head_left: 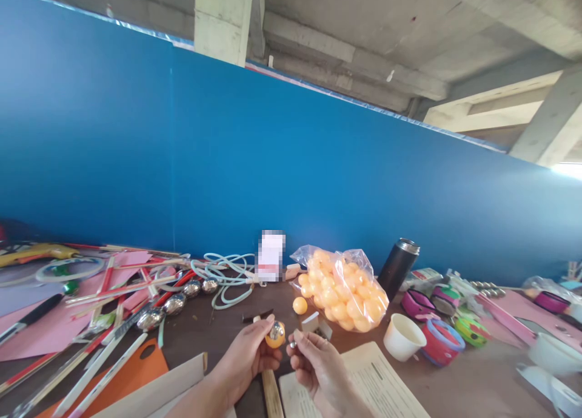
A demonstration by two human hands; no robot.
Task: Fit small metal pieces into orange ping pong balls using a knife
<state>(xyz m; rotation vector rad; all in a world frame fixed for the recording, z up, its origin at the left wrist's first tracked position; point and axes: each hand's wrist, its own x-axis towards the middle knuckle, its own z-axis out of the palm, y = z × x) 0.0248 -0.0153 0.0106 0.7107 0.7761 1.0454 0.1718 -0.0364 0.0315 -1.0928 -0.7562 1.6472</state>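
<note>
Head view, only one. Left hand (248,358), bottom centre of frame, fingers closed round an orange ball (275,335) that has a shiny silver cap on its top; the ball is held just above the counter (473,384). Right hand (319,369) sits just beside it, thumb and forefinger pinched on a small metal bead (293,344), near the ball but not touching it.

Step in hand, as a judgement: lining the bead up with the ball's cap. Joining them would call for a steady left grip and a fine, short approach from the right, since the bead is tiny and easy to drop.

Around: bag of orange balls (344,292) centre frame, loose orange ball (299,305) left of it, white cup (402,337) and black flask (398,267) to the right, printed sheet (379,384) under the right hand, silver bells (177,303) left of centre
</note>
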